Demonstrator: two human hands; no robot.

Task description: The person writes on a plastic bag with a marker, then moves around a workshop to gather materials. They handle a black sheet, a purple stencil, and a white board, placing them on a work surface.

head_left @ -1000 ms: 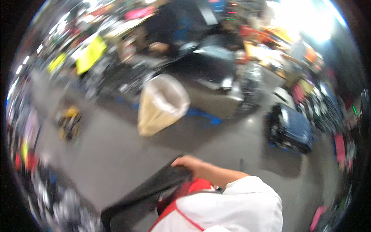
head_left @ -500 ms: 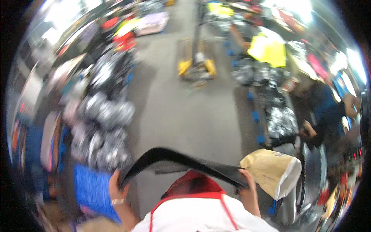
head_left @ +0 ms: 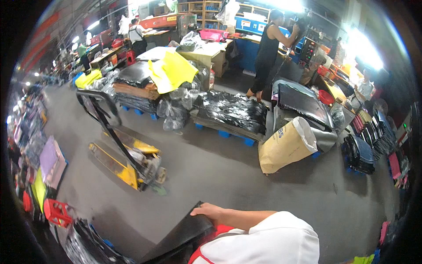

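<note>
A stiff black sheet (head_left: 187,233) slants up from the lower edge in front of my body. My right hand (head_left: 209,211) is closed on its upper corner, thumb and fingers gripping the edge. The right forearm reaches leftward out of a white sleeve. My left hand is outside the picture, and the sheet's lower end runs off the lower edge. What the sheet is made of I cannot tell.
A yellow pallet truck (head_left: 127,165) stands on the grey floor ahead. Beyond are black sheet stacks (head_left: 231,110) on blue pallets and a tan paper sack (head_left: 285,147). At left is a red stool (head_left: 57,212). A person (head_left: 268,53) stands at a machine.
My view has swung to the right, bringing the machines and people into sight. My right hand still grips the black sheet; my left hand, earlier on its other end, has left the picture.
</note>
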